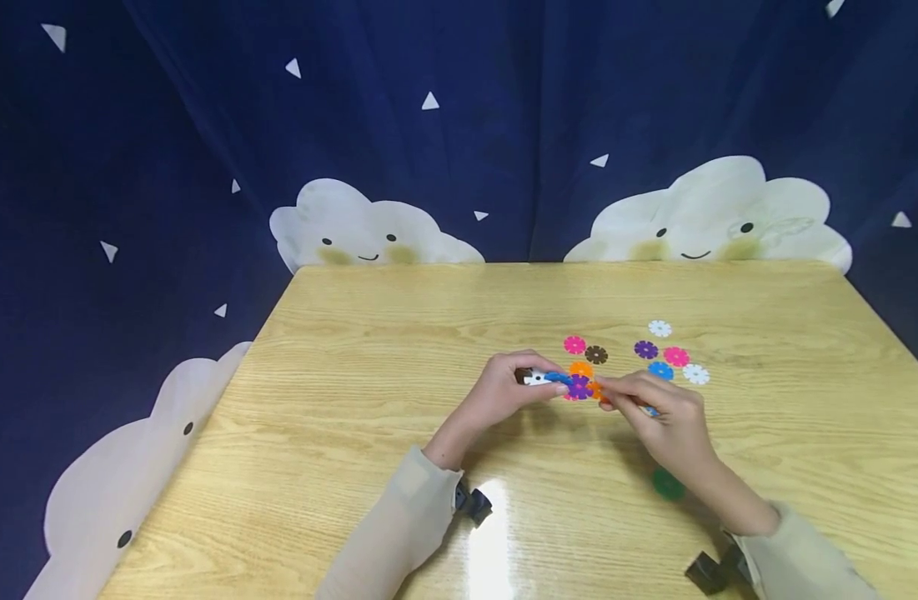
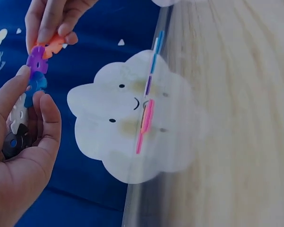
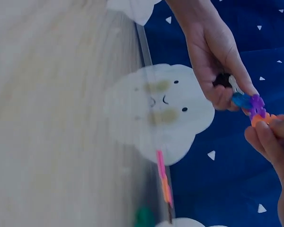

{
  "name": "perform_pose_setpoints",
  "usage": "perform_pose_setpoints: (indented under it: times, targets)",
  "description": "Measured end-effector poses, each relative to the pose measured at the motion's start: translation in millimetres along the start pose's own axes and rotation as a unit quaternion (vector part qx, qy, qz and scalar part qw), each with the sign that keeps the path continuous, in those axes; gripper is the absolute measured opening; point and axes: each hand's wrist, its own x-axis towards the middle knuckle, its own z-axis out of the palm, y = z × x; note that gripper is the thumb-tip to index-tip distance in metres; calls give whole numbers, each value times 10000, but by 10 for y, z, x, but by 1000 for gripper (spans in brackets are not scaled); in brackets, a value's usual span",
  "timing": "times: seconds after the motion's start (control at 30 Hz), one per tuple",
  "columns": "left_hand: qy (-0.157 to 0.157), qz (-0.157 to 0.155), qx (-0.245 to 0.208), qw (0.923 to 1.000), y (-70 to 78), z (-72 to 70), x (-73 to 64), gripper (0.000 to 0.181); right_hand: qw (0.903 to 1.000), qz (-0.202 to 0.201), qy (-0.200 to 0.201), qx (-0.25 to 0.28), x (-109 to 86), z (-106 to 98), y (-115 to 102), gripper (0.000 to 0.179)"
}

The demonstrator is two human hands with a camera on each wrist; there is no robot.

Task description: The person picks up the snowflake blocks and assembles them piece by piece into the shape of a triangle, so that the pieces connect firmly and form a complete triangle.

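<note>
Linked discs (image 1: 579,387) run from left grip (image 1: 504,388) to right grip (image 1: 672,417).

Childlike curtained nook: cloud-print drapes (image 1: 398,142), wood-grain table (image 1: 338,400)

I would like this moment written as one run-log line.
left hand: holds row of discs | right hand: pinches orange disc beside row's purple disc | green disc: on table

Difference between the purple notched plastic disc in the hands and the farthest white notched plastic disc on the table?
The purple disc is held above the table; the white disc lies flat on it.
The purple disc appears linked to a blue disc; the white disc lies separate.
Both are round with notched rims.
</note>
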Motion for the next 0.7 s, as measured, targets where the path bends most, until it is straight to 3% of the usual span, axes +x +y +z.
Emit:
perform_pose_setpoints:
  times: [0.13, 0.33, 0.6, 0.7]
  targets:
    - [-13, 44, 121, 9999, -6, 1, 5, 22, 9980, -20, -281, -561, 20, -67, 12, 15]
    - [-41, -29, 84, 10000, -4, -13, 0, 27, 9897, 348, -621, -1241, 33, -123, -6, 31]
    - [41, -228, -48, 9997, 8, -59, 7, 48, 9851, 800, -692, -1356, 38, -117, -12, 27]
    - [167, -394, -327, 9985, 11, -74, 15, 60, 9851, 972, -607, -1281, 32, -118, -14, 27]
